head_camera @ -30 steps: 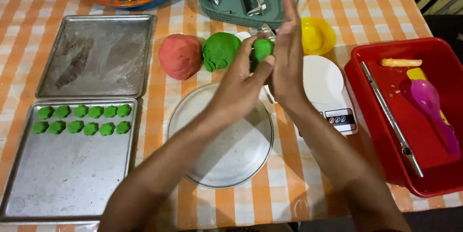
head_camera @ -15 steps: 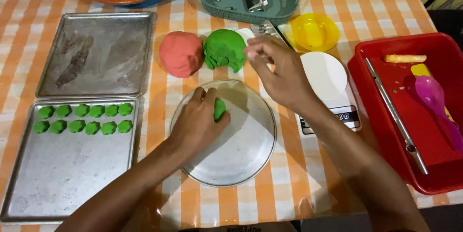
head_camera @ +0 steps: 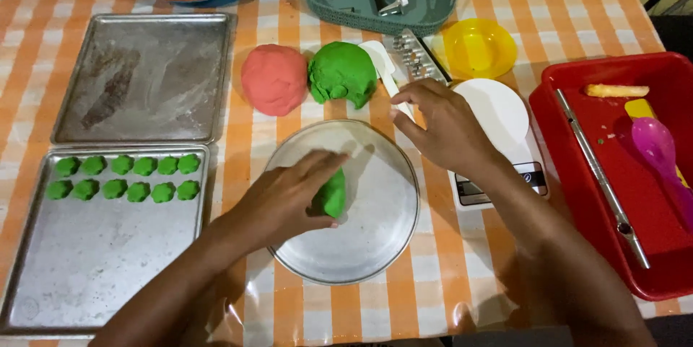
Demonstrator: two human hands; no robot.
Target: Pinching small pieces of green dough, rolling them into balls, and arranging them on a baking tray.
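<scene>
The likeliest slip, as I judge it, is the round metal plate [head_camera: 375,246] sliding on the glossy checked tablecloth [head_camera: 505,1] if the left hand [head_camera: 285,199] pushes sideways on the green dough piece [head_camera: 333,194], since nothing else steadies the plate; the soft piece could also flatten unevenly or stick to the palm under too much pressure. The right hand [head_camera: 444,127] works close to the white scraper [head_camera: 382,66] and the digital scale [head_camera: 505,138], so a careless move could knock the scraper against the big green dough ball [head_camera: 343,73] or nudge the scale. The left hand's fingers [head_camera: 321,163] lie almost straight and together, flat over the small green piece and pressing it against the plate rather than gripping it; the piece sits near the plate's middle, slightly left. The right hand's fingers [head_camera: 411,102] are loosely curled and half open, hovering at the plate's far right edge beside the scraper; whether they pinch anything I cannot tell. Left of the plate, 12 small green pieces [head_camera: 123,177] sit in 2 rows on the near baking tray [head_camera: 108,275], and a pink dough ball [head_camera: 274,78] lies far of the plate.
</scene>
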